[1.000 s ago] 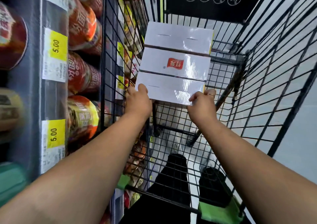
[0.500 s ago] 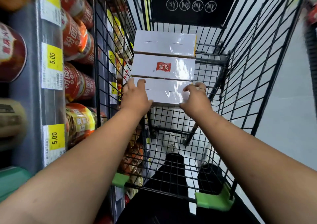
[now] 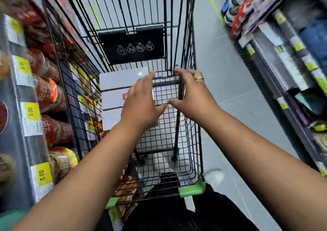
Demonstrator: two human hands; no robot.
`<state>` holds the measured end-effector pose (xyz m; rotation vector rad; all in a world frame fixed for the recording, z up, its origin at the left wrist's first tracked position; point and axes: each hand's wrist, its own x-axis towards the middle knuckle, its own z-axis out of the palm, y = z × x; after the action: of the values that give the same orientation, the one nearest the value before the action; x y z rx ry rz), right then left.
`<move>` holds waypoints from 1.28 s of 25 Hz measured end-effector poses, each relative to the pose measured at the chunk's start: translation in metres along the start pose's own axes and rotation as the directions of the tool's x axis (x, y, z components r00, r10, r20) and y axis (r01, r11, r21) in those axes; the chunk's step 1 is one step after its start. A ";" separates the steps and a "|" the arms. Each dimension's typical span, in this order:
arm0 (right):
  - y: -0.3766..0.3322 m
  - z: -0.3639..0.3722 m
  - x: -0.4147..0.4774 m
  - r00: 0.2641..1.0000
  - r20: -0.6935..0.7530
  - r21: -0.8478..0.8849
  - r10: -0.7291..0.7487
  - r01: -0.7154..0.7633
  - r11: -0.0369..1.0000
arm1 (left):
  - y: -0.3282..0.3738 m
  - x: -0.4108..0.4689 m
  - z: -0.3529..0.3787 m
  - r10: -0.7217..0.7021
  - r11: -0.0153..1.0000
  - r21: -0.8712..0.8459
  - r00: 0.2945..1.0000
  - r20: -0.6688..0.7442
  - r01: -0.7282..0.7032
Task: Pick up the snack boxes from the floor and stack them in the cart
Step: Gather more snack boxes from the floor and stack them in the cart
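Over the cart basket, both hands hang close together, thumbs nearly meeting. The left hand is palm down with the fingers straight and relaxed, covering the right edge of the snack boxes. Honestly can't tell if it's touching them or just above. The right hand has a ring on it, fingers loosely bent, thumb stuck out to the left, nothing in it.

The snack boxes are white, three side by side, shiny like they're wrapped, with a red logo half hidden behind the left hand. They lie flat inside the cart, up against its left wire wall toward the far end, just below the black sign panel.

The cart's near corners have green guards. On the left there's a shelf of red noodle cups with yellow price tags, and a blurry shelf on the right across the grey floor.
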<state>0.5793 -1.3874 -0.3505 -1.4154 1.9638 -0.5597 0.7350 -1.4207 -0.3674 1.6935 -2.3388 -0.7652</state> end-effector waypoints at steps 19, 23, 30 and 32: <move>0.233 -0.280 -0.322 0.844 -0.444 0.156 0.301 -0.258 0.953 | 0.391 -0.177 0.092 0.613 0.786 -0.002 0.779 0.136 -0.618; 0.272 -0.326 -0.398 0.761 -0.534 0.230 0.368 -0.288 0.930 | 0.459 -0.216 0.115 0.691 0.709 0.004 0.695 0.195 -0.706; 0.318 -0.362 -0.484 0.578 -0.648 0.335 0.496 -0.368 0.867 | 0.560 -0.247 0.148 0.820 0.516 -0.045 0.479 0.313 -0.855; 0.334 -0.372 -0.504 0.511 -0.662 0.386 0.548 -0.395 0.834 | 0.592 -0.255 0.163 0.844 0.458 -0.089 0.401 0.357 -0.885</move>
<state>0.1970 -0.8126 -0.1846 -0.4305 2.7151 -1.1621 0.2581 -0.9986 -0.1771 0.0829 -3.0077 -0.7100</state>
